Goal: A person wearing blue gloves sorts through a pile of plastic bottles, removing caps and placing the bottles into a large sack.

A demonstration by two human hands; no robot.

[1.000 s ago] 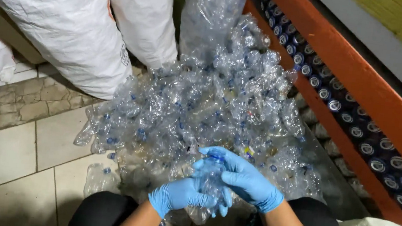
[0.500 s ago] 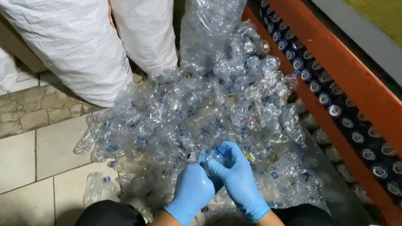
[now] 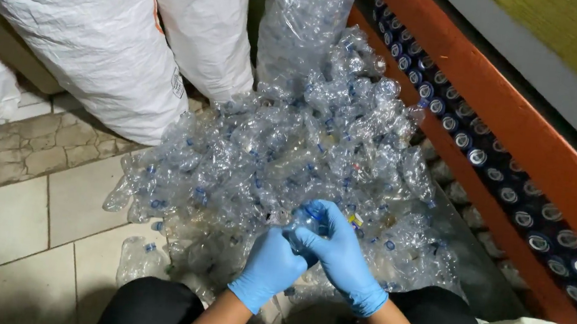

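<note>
Head view: both gloved hands, left [image 3: 270,267] and right [image 3: 339,257], close around one crushed clear bottle [image 3: 305,221] above the bottle heap [image 3: 282,154] on the floor; twisting its cap seemingly calls for a firm counter-grip.

A crushed clear plastic bottle [image 3: 305,221] is gripped between the blue-gloved left hand [image 3: 270,267] and right hand [image 3: 339,257], above a heap of flattened bottles [image 3: 290,148] spread between white sacks [image 3: 102,28] and an orange rack [image 3: 520,136].
</note>
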